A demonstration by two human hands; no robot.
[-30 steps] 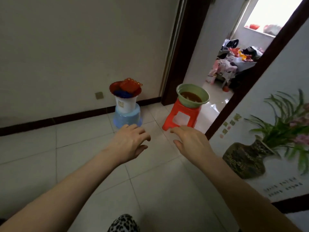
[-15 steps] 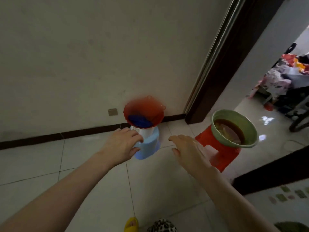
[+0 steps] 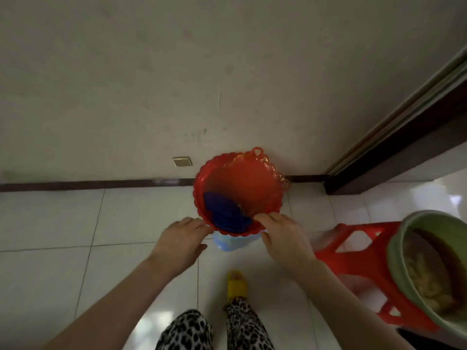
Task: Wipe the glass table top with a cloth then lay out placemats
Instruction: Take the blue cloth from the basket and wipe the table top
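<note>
My right hand pinches one red basin rim, frame centre; left hand relaxed, touching rim. One blue cloth inside.

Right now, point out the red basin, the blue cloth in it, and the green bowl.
red basin (image 3: 242,178): head view, bare inner wall.
blue cloth (image 3: 225,213): head view, middle of the fabric.
green bowl (image 3: 429,217): head view, upper rim.

Plain cream plaster wall ahead of me, dark brown skirting board at its foot. Glossy white square floor tiles below. Dark wooden door frame to my right; small brass wall plate low down.
</note>
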